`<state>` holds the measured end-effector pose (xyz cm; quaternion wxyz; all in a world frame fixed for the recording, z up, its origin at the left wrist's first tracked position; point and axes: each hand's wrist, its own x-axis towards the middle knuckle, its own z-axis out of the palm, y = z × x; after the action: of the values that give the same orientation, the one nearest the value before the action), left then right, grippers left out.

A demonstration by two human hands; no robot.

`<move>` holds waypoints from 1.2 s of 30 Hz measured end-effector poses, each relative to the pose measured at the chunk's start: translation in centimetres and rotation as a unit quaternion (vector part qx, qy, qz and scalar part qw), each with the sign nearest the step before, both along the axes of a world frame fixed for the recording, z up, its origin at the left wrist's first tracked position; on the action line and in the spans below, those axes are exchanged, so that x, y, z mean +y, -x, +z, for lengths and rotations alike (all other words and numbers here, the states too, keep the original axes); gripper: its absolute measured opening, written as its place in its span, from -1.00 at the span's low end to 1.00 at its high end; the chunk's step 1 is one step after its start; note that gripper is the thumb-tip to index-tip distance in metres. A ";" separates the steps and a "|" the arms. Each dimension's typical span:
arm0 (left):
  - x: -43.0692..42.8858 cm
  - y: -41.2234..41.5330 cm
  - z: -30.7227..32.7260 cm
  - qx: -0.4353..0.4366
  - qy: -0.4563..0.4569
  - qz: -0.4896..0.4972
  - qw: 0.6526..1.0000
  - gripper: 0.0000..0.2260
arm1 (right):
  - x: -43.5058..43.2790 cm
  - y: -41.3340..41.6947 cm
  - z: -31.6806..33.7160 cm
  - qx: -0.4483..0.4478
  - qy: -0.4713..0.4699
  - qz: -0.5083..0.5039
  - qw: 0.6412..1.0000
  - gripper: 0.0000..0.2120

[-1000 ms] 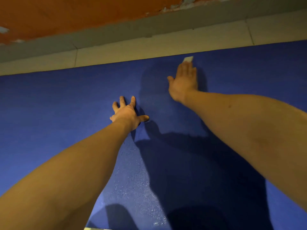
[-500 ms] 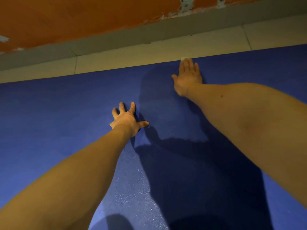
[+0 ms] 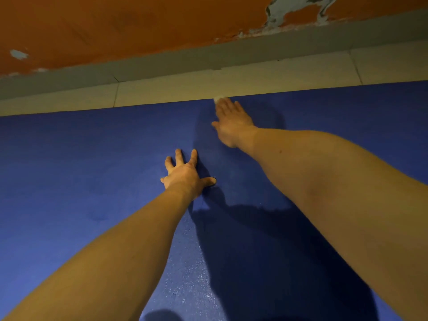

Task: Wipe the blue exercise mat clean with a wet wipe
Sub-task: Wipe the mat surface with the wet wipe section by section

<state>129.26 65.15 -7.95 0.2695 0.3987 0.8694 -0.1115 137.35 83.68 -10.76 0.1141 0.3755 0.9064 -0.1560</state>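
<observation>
Both bare arms of a person stretch forward across a blue exercise mat [image 3: 69, 172] spread on the floor. The right hand [image 3: 232, 122] reaches the mat's far edge, its fingers straight and flat, pressing a small white wet wipe [image 3: 218, 98] beneath the fingertips. Only a pale corner of the wipe shows beyond them, right on the line where the mat meets a strip of pale floor tiles [image 3: 176, 90]. The left hand [image 3: 186, 176] lies nearer the person, palm down on the mat with fingers splayed and thumb out to the side, grasping nothing. The two hands are apart, the left nearer and to the left of the right.

Beyond the tile strip runs a grey skirting [image 3: 150, 66], and above it an orange wall [image 3: 115, 24] with a patch of peeled paint [image 3: 298, 10] at upper right. The wipe sits at the mat's far edge, with only tile ahead of it. To either side of the hands the mat runs on as unbroken blue to both edges of the frame, and more of it stretches back toward the person between the arms.

The mat is a deep, even blue with a fine grain. A band near bottom centre, between the forearms, glints with small pale specks. Dark shadows of the arms and body fall across its middle and right, and a fainter shadow surrounds the right hand
</observation>
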 end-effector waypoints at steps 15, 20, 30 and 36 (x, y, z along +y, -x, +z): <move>0.1 0.1 -0.3 0.008 0.000 -0.013 1.000 -0.02 | -1.4 0.4 -0.2 0.028 -0.012 -0.120 0.992 -0.33; -0.1 0.1 -0.1 0.004 -0.002 -0.014 1.000 -0.03 | -2.5 0.5 -0.2 0.029 0.002 0.021 0.999 -0.38; -2.7 3.8 1.1 0.021 -0.023 -0.056 0.998 -0.25 | 0.1 -3.0 -0.2 -0.036 -0.022 -0.241 0.970 -0.32; -4.2 6.6 0.3 0.043 -0.031 0.039 0.998 -0.09 | -1.7 1.3 -0.2 0.011 0.001 -0.197 0.980 -0.34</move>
<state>122.63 60.93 -7.69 0.2231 0.3675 0.8983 -0.0908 136.01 81.98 -10.99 0.0713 0.5446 0.8159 -0.1806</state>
